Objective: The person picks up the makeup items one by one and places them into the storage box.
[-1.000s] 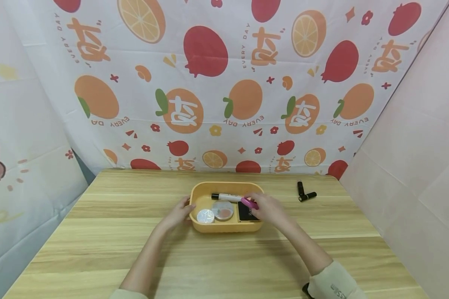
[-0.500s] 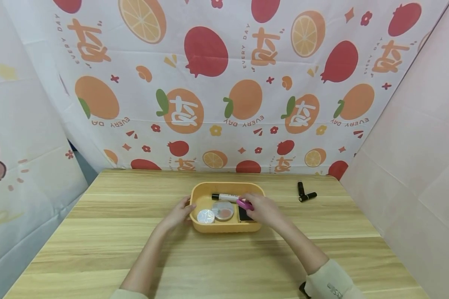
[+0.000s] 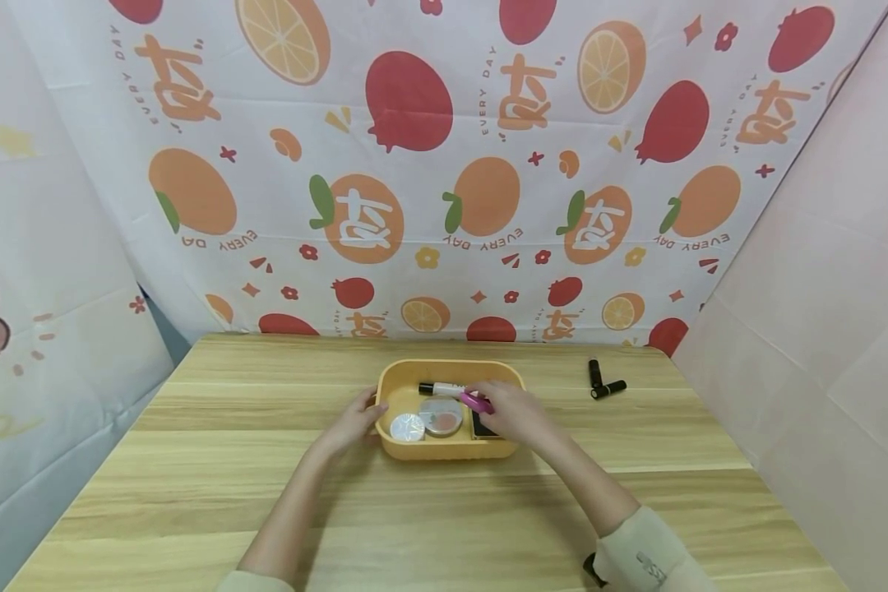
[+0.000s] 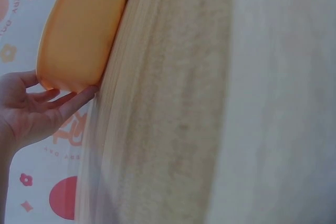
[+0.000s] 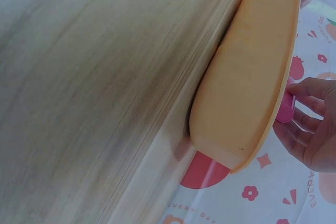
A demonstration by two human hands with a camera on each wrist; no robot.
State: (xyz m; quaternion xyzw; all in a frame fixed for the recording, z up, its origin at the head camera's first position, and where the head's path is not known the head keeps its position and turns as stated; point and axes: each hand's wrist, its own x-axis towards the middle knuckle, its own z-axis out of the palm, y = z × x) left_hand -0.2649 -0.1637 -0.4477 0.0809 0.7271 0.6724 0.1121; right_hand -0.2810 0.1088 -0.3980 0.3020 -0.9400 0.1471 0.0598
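Note:
A yellow-orange plastic basket [image 3: 444, 451] stands on the table. My left hand [image 3: 349, 425] grips its left end, thumb over the rim and fingers along the outside wall. Over the basket's right part, my right hand [image 3: 516, 413] pinches a pink rounded object [image 5: 286, 106] between thumb and fingers. Inside the basket lie a white tube with a black cap [image 3: 441, 389], a clear-lidded round compact [image 3: 441, 417], and a round silvery-white compact [image 3: 408, 427]. A black square case [image 3: 481, 427] is partly hidden under my right hand.
Two black lipstick-like tubes [image 3: 608, 390] lie on the wooden table [image 3: 215, 460] to the basket's right. A fruit-patterned cloth [image 3: 414, 205] hangs behind the table, with pale cloths at both sides.
My right hand has shifted slightly left over the basket, carrying the pink rounded object, and covers more of the white tube's right end. The left hand and basket stay in place.

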